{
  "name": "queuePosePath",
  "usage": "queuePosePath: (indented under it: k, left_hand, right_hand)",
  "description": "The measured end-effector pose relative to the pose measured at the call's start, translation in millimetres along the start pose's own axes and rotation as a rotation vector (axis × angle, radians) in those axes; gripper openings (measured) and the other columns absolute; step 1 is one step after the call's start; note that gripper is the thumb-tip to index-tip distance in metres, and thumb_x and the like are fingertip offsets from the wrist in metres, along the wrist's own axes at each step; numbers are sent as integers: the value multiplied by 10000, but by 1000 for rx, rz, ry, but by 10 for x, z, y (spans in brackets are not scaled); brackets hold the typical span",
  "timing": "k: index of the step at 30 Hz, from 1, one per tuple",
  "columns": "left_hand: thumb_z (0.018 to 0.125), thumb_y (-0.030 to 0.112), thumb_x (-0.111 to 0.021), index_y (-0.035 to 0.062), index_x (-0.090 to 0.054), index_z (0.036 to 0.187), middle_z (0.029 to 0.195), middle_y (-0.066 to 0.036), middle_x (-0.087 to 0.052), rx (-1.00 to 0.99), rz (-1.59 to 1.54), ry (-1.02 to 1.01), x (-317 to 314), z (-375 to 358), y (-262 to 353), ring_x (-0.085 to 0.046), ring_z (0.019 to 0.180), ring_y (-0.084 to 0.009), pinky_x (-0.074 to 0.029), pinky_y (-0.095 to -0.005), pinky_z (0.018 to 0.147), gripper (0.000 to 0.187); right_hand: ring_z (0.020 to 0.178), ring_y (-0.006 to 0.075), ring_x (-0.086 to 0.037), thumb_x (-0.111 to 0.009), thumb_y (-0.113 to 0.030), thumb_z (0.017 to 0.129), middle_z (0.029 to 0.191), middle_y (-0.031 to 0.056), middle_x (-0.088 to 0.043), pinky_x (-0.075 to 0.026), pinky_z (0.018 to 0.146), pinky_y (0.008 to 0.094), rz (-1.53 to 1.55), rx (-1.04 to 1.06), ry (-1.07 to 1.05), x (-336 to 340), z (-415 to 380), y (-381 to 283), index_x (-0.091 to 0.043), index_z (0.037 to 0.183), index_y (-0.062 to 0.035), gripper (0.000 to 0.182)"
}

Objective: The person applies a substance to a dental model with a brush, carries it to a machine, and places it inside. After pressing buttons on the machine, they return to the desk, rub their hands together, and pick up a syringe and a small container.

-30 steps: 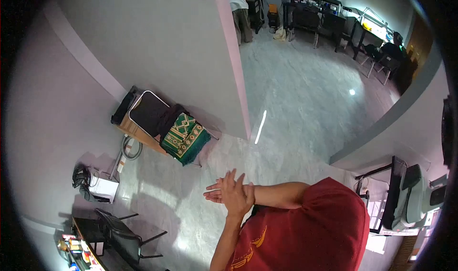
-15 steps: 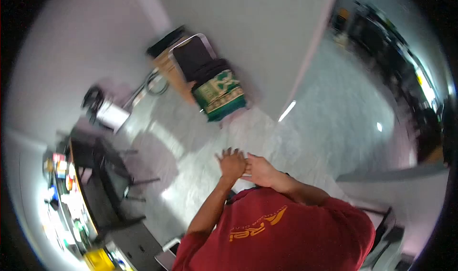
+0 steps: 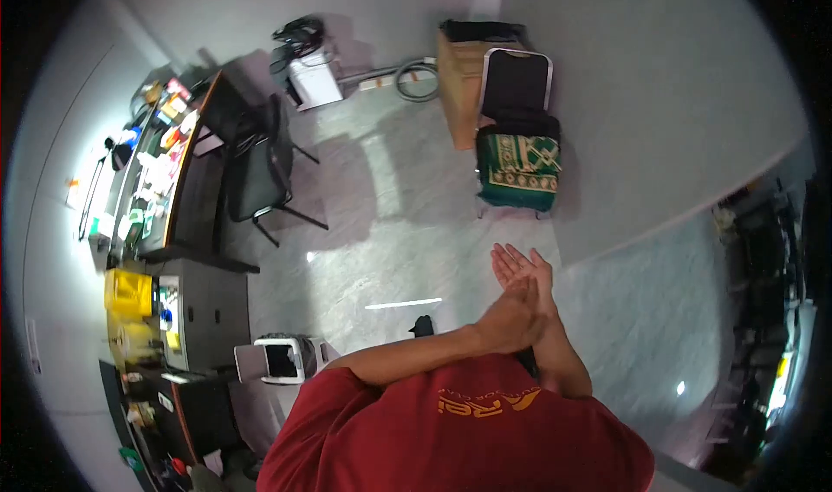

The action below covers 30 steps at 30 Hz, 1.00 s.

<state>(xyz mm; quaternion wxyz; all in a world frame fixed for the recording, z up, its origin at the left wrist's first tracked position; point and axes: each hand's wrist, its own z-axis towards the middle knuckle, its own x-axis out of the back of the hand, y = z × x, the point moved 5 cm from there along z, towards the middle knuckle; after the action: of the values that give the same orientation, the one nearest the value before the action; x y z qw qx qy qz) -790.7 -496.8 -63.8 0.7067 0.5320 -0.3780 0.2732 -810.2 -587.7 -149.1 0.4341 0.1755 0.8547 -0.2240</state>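
My right hand point(image 3: 529, 271) is palm up in front of my chest, its fingers stretched out and apart. Across its palm heel and wrist lies my left hand point(image 3: 510, 320), blurred by motion, so its fingers cannot be made out. No object shows in either hand. Below them is the red shirt point(image 3: 451, 431) with yellow lettering that I wear. Beyond the hands stands a chair point(image 3: 517, 84) with a folded green and gold cloth point(image 3: 520, 171) on its seat.
A cardboard box point(image 3: 459, 93) stands beside that chair. At the left are a black chair point(image 3: 260, 175), a cluttered desk point(image 3: 186, 184), a grey cabinet point(image 3: 217, 319) and a yellow container point(image 3: 127, 293). A white bin point(image 3: 299, 362) is near my left arm. Shelving point(image 3: 767, 319) lines the right.
The view has turned, with the chairs and desk now at other angles. My right hand has turned palm up, and my left hand has moved from beside it onto its palm heel and wrist.
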Motion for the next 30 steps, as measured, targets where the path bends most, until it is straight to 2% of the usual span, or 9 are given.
queuePosePath:
  k: [7, 13, 16, 17, 20, 21, 25, 28, 30]
  left_hand:
    - [961, 346, -504, -162, -264, 1430, 1382, -444, -333, 307, -285, 325, 524, -225, -657, -370, 1305, -552, -260, -520, 1146, 732]
    - [964, 519, -386, 130, -483, 1436, 1540, -215, -356, 566, -197, 609, 133, -341, -1652, -287, 1421, -460, -150, -730, 1096, 619]
    - [973, 492, -354, 109, -473, 1440, 1575, -195, -298, 791, -342, 244, 482, -489, -1279, -223, 1446, -457, -155, -606, 1176, 616]
    - [1011, 440, -367, 25, -578, 1306, 1397, -229, -518, 794, 138, 638, -200, -380, -1431, -477, 1284, -420, -385, -504, 1060, 551]
    - [959, 400, -492, -179, -407, 1276, 1268, -418, -451, 180, -536, 116, 564, -397, -1153, -458, 1182, -513, -320, -556, 1041, 666]
    - [1000, 429, -428, -130, -310, 1418, 1407, -398, -354, 177, -485, -77, 504, -331, -1170, -382, 1316, -511, -307, -493, 1122, 708]
    - [1003, 397, -454, -84, -496, 1263, 1282, -347, -507, -39, -430, 151, 541, -293, -1425, -499, 1193, -482, -363, -491, 1073, 549]
    - [1002, 409, -452, -84, -539, 1227, 1248, -309, -562, 136, -609, -190, 850, -246, -1837, -534, 1176, -448, -395, -467, 1051, 549]
    - [976, 343, -527, -68, -586, 1177, 1219, -263, -602, 106, -594, -41, 955, -214, -2197, -566, 1147, -417, -429, -453, 1014, 462]
  right_hand:
    - [1434, 315, -308, -348, -554, 998, 1557, 111, -352, -221, 1157, 512, -143, 7, -150, -356, 253, 686, -336, 1498, -158, 638]
    - [1441, 301, -279, -382, -639, 945, 1576, 44, -316, -158, 1148, 586, -180, 76, -111, -747, 176, 1321, -327, 1515, -210, 716]
    - [1428, 331, -294, -381, -634, 941, 1563, 116, -322, -191, 1138, 602, -97, 33, -46, -577, 284, 1263, -307, 1523, -188, 737]
    - [1422, 343, -299, -373, -627, 946, 1558, 144, -320, -210, 1135, 598, -16, 10, -5, -363, 462, 1160, -306, 1521, -174, 735]
    - [1364, 378, -374, -328, -604, 967, 1509, 228, -360, -314, 1100, 571, 87, 33, 56, -33, 750, 850, -318, 1494, -111, 721]
    - [1338, 390, -408, -310, -596, 976, 1487, 257, -381, -356, 1084, 559, 99, 57, 69, -14, 827, 766, -324, 1481, -86, 718]
    - [1180, 378, -556, -224, -558, 1004, 1375, 258, -500, -478, 956, 525, 96, 34, 286, -162, 1085, 511, -367, 1416, -26, 688]
    - [1110, 356, -575, -218, -549, 1006, 1324, 247, -528, -488, 923, 511, 105, -16, 255, -92, 1566, 479, -384, 1412, -30, 679]
    - [1036, 328, -579, -294, -511, 1007, 1247, 215, -547, -507, 859, 468, 52, -50, 303, -188, 1991, 520, -433, 1363, -28, 616]
